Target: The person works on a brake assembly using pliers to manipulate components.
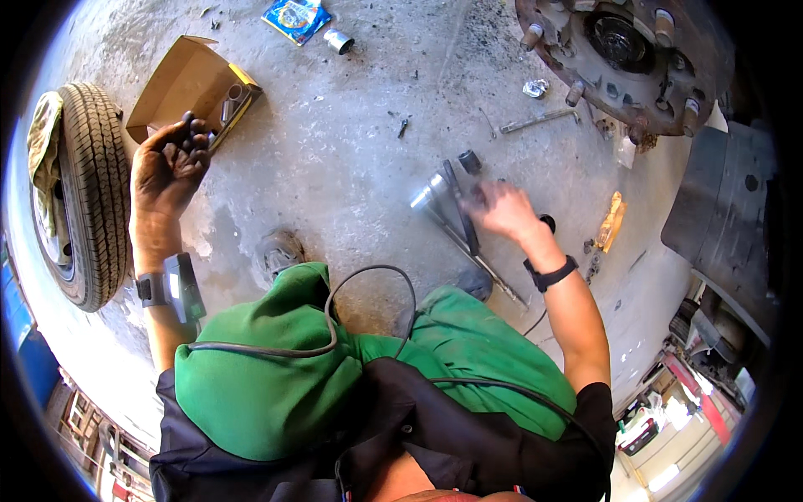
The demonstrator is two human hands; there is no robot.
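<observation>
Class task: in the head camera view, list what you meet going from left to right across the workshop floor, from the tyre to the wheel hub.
Tyre → left hand → open cardboard box → blue packet → small metal cylinder → right hand on a metal tool → rusty wheel hub.

**Where things lie on the workshop floor**

A tyre stands at the far left, a cardboard box just right of it. The left hand hangs just in front of the box. The right hand is over a wrench at centre right. Beyond it, a wheel hub fills the upper right, with a metal rod lying on the concrete floor between them.
</observation>
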